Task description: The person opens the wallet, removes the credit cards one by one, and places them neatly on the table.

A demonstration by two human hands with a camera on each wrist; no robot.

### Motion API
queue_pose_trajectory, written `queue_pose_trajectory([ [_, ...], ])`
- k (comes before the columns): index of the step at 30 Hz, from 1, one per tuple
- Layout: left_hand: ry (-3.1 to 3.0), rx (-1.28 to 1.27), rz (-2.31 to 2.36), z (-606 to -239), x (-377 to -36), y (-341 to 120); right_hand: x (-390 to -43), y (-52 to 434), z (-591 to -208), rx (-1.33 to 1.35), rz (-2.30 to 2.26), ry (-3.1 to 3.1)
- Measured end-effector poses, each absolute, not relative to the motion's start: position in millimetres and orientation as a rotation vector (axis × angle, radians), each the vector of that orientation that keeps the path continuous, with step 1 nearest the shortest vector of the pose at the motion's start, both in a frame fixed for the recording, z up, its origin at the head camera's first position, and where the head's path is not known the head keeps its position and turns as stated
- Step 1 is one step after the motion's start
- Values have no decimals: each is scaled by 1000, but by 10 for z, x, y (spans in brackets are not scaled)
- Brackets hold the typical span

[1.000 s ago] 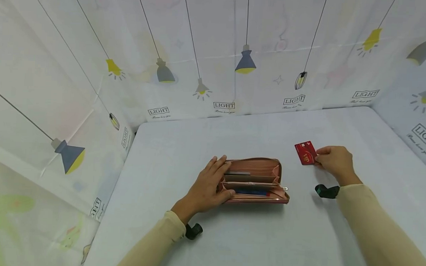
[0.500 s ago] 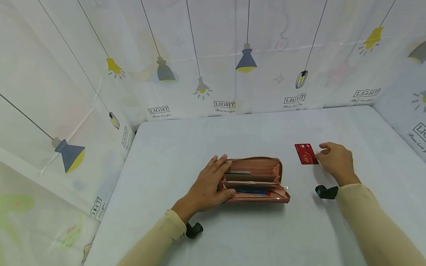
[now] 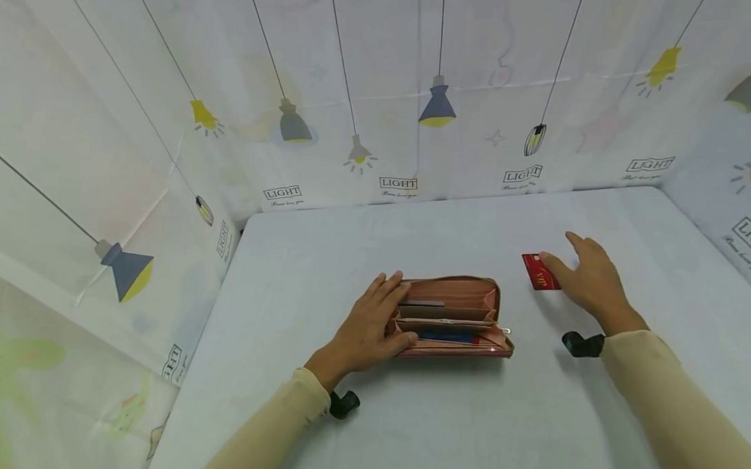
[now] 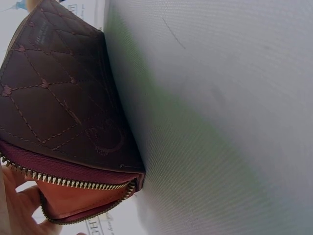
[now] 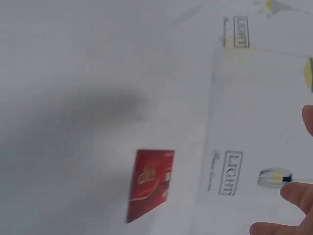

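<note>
White cloth printed with hanging lamps and the word LIGHT walls in a pale grey desk (image 3: 406,415) on three sides. Near the middle of that desk lies a long pink zip-around wallet (image 3: 450,316) of quilted leather, spread open so its card slots and inner pockets face up; a blue card edge shows in the near pocket and a grey one in a far slot. The left hand (image 3: 366,331) holds the wallet's left end, fingers laid over the far edge and thumb curled against the near edge. From the left wrist view the wallet's dark quilted outer face and brass zip teeth rest on the desk. Just right of the wallet, apart from it, a small red plastic card (image 3: 540,271) with gold lettering lies flat. The right hand (image 3: 588,276) hovers over the card's right edge with fingers straight and spread, gripping nothing; whether a fingertip touches the card cannot be told.
</note>
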State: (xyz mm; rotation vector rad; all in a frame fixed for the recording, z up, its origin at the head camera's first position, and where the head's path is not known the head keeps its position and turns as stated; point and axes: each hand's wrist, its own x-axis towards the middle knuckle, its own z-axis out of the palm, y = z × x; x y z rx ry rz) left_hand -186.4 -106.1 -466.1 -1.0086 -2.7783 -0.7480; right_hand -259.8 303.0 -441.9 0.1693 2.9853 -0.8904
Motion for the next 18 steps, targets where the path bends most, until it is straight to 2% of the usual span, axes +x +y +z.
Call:
queue_pose_trajectory([
  [11, -2778, -999, -781, -4651, -1858, -1056, -2330, 2225, -3778, -451, -958, 3088],
  [18, -2781, -987, -799, -4646, -1855, -1056, -2192, 1797, -3568, -732, -948, 2949],
])
